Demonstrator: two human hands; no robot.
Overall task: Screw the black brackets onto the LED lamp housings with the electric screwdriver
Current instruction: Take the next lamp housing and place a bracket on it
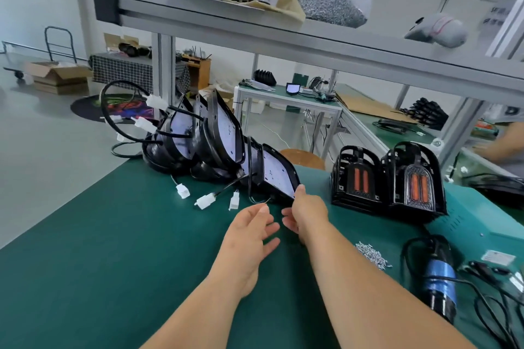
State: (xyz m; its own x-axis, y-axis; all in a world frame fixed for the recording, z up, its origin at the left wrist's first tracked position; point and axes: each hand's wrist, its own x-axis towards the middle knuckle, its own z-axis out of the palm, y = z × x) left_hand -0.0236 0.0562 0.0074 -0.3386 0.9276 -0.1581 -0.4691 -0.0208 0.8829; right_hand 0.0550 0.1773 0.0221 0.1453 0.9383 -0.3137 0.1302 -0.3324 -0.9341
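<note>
- A tipping risk is being noted: the nearest lamp housing is being kept tilted against the row of housings behind it. If it is being drawn out by one corner only, the neighbours are judged liable to be dragged or toppled.
- A snagging risk is being noted: the white connectors and their thin leads are lying on the green mat just in front of the row. A lead is judged liable to be caught while a housing is being lifted.
- A scattering risk is being noted: the loose screws are piled just beside the right forearm, and could be swept off by a reach across them.
- The right hand is being held pinched on the lower near corner of the nearest lamp housing, thumb on the edge of its pale face and fingers curled beneath.
- The left hand is being held wide open with fingers spread. Nothing is being held in it.
- The nearest lamp housing is being recorded just beyond both hands, touching the right hand and just apart from the left.
- The black brackets are stacked in two piles to the right, well apart from both hands.
- The electric screwdriver is lying unheld on the mat, right of the right forearm.
</note>
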